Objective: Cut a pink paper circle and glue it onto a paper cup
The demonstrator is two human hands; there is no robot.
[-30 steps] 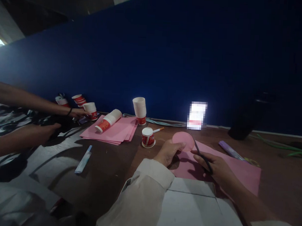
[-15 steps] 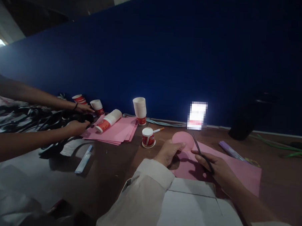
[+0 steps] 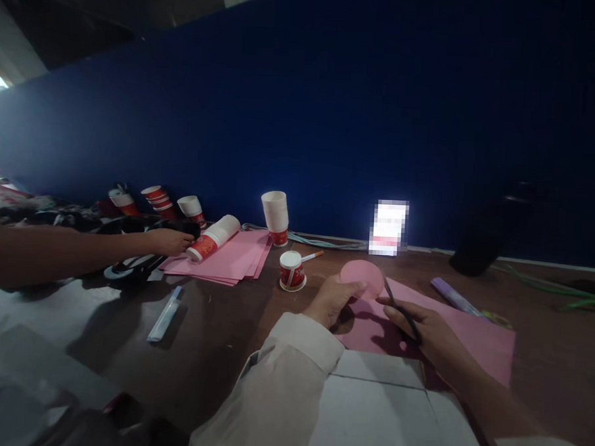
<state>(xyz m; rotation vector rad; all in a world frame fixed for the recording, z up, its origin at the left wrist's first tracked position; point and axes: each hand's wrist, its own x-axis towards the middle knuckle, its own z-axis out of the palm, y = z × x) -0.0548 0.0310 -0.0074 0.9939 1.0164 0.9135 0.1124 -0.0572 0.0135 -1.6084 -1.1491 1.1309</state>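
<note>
Between the thumb and fingers of my left hand [image 3: 331, 300] is a round pink paper disc [image 3: 361, 278], held up above the table. My right hand [image 3: 428, 327] is closed around dark-handled scissors [image 3: 406, 312], whose blades point up along the disc's right edge. Beneath both hands lies a larger pink paper sheet [image 3: 474, 336] on the brown table. Left of my left hand, a small red-and-white paper cup [image 3: 292, 272] stands upside down, with a cigarette [image 3: 313, 256] lying just behind it.
A stack of paper cups [image 3: 275, 215] stands by the blue wall; another stack [image 3: 215, 238] lies on pink sheets [image 3: 241, 257]. A co-worker's hand [image 3: 171, 242] reaches in at left over black straps. A glowing phone [image 3: 388, 228], a dark bottle [image 3: 478, 244] and a purple packet [image 3: 454, 297] sit farther right.
My scissors have tilted slightly against the disc's edge; my left hand has barely moved. At left, one of the co-worker's arms has withdrawn, and the other hand has moved right with the black straps.
</note>
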